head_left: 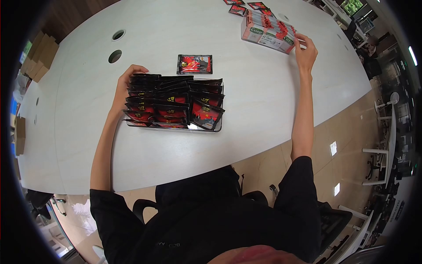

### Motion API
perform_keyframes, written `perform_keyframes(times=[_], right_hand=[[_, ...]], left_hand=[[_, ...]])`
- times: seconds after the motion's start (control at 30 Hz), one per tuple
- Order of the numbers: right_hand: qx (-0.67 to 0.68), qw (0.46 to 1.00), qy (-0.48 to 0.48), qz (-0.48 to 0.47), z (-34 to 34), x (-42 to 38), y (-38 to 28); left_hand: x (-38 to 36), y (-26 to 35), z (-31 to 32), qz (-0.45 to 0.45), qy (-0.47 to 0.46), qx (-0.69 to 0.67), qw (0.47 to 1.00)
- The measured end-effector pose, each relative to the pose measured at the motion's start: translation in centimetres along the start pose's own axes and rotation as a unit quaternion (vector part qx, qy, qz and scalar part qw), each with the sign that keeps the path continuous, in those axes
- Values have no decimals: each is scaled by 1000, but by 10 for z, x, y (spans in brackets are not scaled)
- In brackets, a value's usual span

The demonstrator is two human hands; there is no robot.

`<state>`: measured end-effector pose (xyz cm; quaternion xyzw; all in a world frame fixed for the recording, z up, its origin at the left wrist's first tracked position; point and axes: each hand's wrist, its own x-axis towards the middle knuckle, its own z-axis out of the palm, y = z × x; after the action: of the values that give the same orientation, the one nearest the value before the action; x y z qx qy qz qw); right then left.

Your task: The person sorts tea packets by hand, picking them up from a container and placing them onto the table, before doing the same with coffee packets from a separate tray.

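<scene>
A clear tray filled with several black and red sachets stands on the white table in front of me. My left hand rests against the tray's far left corner, fingers curled on the sachets there. One loose black and red sachet lies flat just behind the tray. My right hand reaches far to the right and touches the near end of a box packed with red and white sachets.
More loose sachets lie at the table's far edge behind the box. Two round cable holes sit in the table at left. Cardboard boxes stand beyond the left edge. Chairs and desks fill the floor at right.
</scene>
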<state>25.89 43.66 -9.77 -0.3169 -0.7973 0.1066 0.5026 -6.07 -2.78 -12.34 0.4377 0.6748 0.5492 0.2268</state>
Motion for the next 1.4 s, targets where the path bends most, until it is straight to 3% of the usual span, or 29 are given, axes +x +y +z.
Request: perform_keyframes(times=[0.1,0.2,0.3,0.37,0.57,0.67,0.8,0.87,0.93,1.03,1.1,1.13,1.23,1.3,1.33,1.4], right_hand=[[7,1000,10,-6,2,-1,-3],[-70,997,2,-22,-1,-1,-1],[-112,992,-54,-3,6,-3,14],[-166,983,-52,-59,15,-8,31],[-148,979,-41,-130,14,-9,11],[-121,984,22,-131,11,-5,7],[-49,992,33,-108,22,-11,-26],[142,978,-92,-118,45,-26,-59],[181,950,-202,-155,62,-52,-109],[180,898,-329,-229,84,-94,-157],[73,875,-344,-333,94,-103,-163],[77,873,-345,-335,94,-103,-165],[121,880,-370,-271,87,-98,-167],[149,898,-376,-170,84,-95,-165],[149,899,-374,-173,86,-94,-161],[299,908,-291,-37,90,-97,-153]], left_hand=[[0,-1,-1,11,1,15,1000],[0,-1,-1,13,0,23,1000],[1,-3,-1,22,-3,33,999],[1,-4,-1,13,-3,12,1000],[0,-3,-1,18,-4,30,999],[0,0,0,-5,-1,15,1000],[-2,1,1,9,3,27,1000],[-1,0,1,13,1,30,999],[0,0,1,6,0,29,1000],[-1,0,0,5,-1,29,1000],[1,-1,-2,13,0,28,1000],[1,-2,-1,25,-4,31,999],[2,-5,-1,32,-9,29,999],[2,-7,-1,29,-8,24,999],[2,-9,-1,33,-7,13,999],[0,-7,-3,38,-4,2,999]])
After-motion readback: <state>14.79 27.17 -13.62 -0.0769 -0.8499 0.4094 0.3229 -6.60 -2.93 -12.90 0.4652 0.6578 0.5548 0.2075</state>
